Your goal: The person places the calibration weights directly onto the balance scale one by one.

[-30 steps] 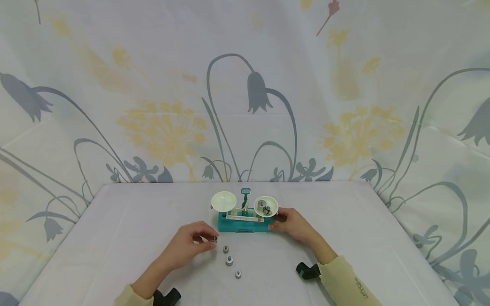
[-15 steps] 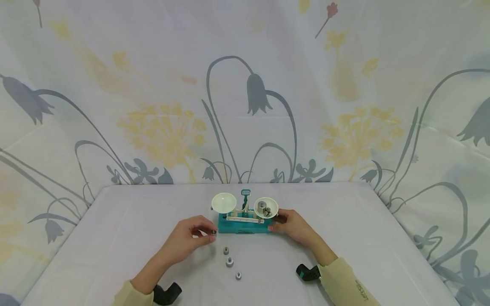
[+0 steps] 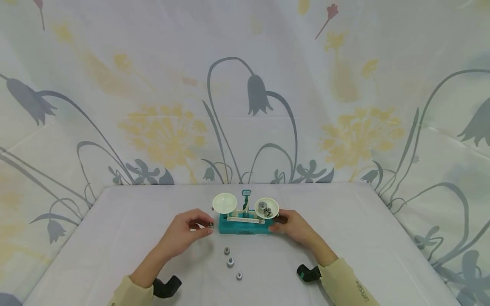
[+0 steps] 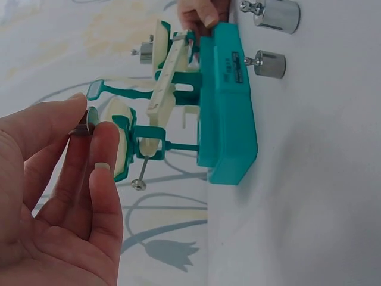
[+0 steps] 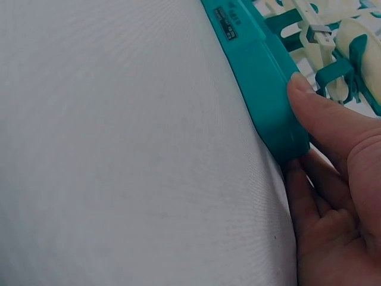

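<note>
A teal balance scale [image 3: 245, 228] with two cream pans stands on the white table. Its left pan [image 3: 224, 203] holds nothing, while several metal weights [image 3: 264, 208] sit in the right pan [image 3: 274, 205]. My left hand [image 3: 183, 231] pinches a small metal weight [image 4: 90, 121] between thumb and fingertips, just left of the scale and raised off the table. My right hand [image 3: 296, 227] grips the right end of the base; in the right wrist view its thumb lies on top of the base [image 5: 262, 89] and the other fingers are partly hidden behind and below it.
In front of the scale, three loose metal weights stand on the white cloth: one nearest the base [image 3: 227, 251], a larger one [image 3: 230, 262] and a third [image 3: 239, 276]. A flower-patterned curtain [image 3: 245, 93] hangs behind the table's back edge.
My left hand has lifted the pinched weight up and slightly left, from beside the loose weights to beside the base's left end. My right hand keeps its grip on the base.
</note>
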Available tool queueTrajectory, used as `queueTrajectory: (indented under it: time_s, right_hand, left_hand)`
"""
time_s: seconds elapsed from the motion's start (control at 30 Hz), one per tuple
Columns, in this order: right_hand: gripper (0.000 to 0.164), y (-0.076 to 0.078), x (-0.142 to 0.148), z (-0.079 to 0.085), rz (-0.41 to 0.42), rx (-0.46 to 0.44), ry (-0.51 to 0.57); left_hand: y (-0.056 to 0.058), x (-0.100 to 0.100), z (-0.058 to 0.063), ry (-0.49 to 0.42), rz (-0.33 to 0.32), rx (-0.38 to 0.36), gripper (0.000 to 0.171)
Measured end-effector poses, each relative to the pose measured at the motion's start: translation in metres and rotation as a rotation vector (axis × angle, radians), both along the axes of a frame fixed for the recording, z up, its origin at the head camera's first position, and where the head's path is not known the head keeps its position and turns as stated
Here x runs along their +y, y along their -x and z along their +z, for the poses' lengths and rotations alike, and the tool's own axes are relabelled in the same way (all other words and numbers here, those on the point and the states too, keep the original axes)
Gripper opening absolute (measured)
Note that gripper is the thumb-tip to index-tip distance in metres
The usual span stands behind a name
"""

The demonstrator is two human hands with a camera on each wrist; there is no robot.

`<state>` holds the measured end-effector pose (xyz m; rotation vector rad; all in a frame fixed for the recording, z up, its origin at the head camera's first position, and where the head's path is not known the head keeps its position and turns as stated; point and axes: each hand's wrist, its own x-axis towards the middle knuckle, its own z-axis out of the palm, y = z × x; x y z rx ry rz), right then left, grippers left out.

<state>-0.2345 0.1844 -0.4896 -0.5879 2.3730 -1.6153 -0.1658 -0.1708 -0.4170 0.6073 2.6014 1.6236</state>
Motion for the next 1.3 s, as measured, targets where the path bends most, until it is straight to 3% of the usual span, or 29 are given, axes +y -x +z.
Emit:
queueTrajectory:
  time_s: [0.63,1.1,1.3]
  right_hand:
    - [0.056,0.000,0.000,0.001,-0.005,-0.019,0.001]
    - [0.058,0.003,0.001,-0.003,-0.006,-0.015,0.001]
    - [0.059,0.004,0.001,-0.004,-0.002,-0.017,-0.002]
  left_hand:
    - [0.016,0.002,0.019,-0.013,0.008,0.051,0.017]
    - [0.033,0.007,0.034,0.035,-0.008,0.038,0.018]
    - [0.040,0.011,0.035,0.035,-0.011,0.009,0.018]
